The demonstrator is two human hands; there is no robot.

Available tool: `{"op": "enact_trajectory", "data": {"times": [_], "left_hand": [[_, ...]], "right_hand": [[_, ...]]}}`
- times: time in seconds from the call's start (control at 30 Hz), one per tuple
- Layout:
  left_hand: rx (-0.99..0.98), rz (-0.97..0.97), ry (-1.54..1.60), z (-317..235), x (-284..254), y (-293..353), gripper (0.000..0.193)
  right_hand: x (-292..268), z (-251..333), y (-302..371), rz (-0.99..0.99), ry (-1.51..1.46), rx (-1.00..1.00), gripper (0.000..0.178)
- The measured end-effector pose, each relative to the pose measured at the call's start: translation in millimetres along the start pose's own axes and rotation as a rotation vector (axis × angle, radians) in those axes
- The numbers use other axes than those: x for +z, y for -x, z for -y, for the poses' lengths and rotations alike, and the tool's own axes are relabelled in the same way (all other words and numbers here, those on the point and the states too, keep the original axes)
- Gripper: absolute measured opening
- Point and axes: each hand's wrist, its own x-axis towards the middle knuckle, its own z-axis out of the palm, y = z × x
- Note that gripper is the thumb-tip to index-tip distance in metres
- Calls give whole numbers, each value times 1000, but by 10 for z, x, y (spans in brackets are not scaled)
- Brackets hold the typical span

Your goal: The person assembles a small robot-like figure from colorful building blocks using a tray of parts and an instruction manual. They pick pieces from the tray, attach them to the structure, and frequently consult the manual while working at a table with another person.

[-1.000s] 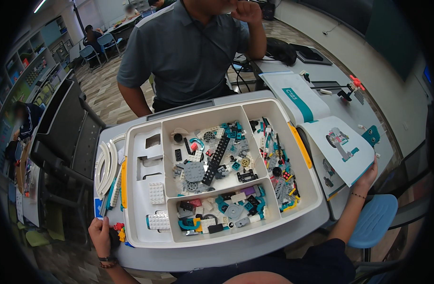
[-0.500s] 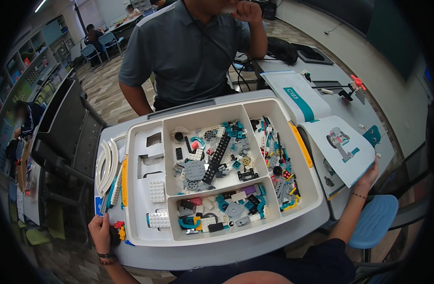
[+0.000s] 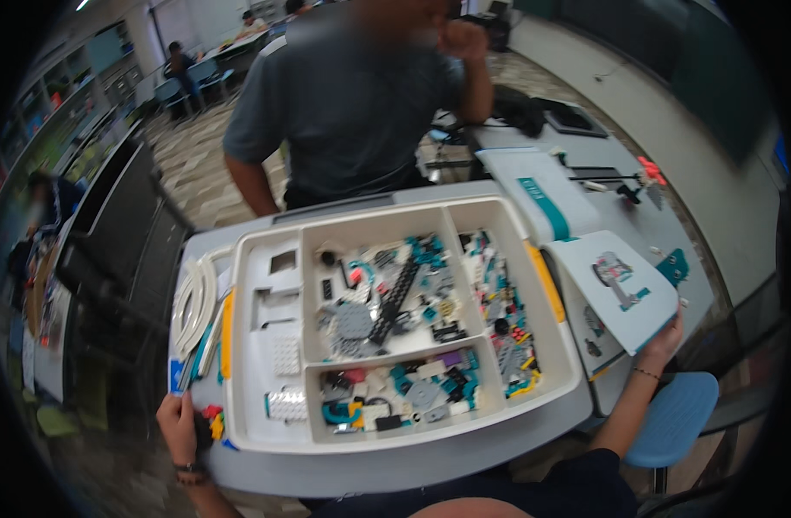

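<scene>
My right hand (image 3: pixel 661 345) holds the lifted page of an instruction booklet (image 3: pixel 615 281) by its lower right corner. A picture of a brick-built model shows on that page. At the table's left edge my left hand (image 3: pixel 178 427) is closed, thumb up, and what its fingers hold, if anything, is hidden. Small red and yellow bricks (image 3: pixel 215 420) lie beside it. Between my hands sits a white sorting tray (image 3: pixel 395 446) with yellow side handles. Its compartments contain many loose building pieces, among them a long black beam (image 3: pixel 393 302) and a grey round plate (image 3: pixel 355 320).
White curved tracks (image 3: pixel 197 306) lie left of the tray. A person in a grey shirt (image 3: pixel 352 112) is across the table, one hand raised. A small assembly with red parts (image 3: pixel 650 171) stands at the far right. A blue chair (image 3: pixel 674 419) is at my right.
The view has tilted and blurred slightly, so the scene sits a little lower. My right hand and the page it holds have shifted slightly down and left. My left hand stays at the table edge.
</scene>
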Motion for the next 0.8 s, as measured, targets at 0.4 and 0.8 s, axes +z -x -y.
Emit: {"op": "enact_trajectory", "data": {"times": [0.4,0.8], "left_hand": [[9,-22,-81,-119,-33,49,22],[55,46,-270,-112,-19,-9,25]], "right_hand": [[35,-18,-22,-81,13,-79,34],[90,76,87,-595,528,-672,18]]}}
